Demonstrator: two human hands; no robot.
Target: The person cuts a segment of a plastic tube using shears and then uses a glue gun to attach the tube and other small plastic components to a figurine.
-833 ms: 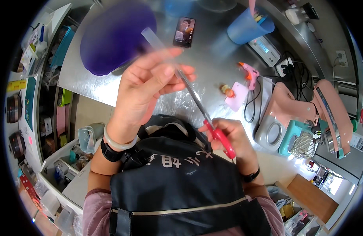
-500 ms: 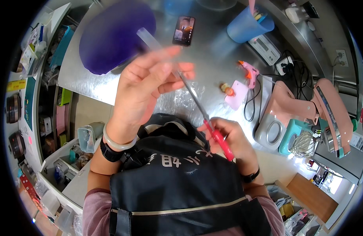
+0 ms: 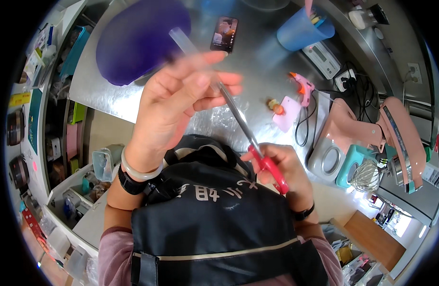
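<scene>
While the left hand pinches a clear plastic piece, the right hand grips the scissors by the handles, apparently aligning the blades with it.

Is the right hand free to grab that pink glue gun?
Probably not: the right hand holds what look like red-handled scissors. Otherwise, the glue gun seems reachable, past the pink card.

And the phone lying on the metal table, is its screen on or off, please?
On: the phone shows a lit, coloured picture, with small pale marks along its right side.
</scene>
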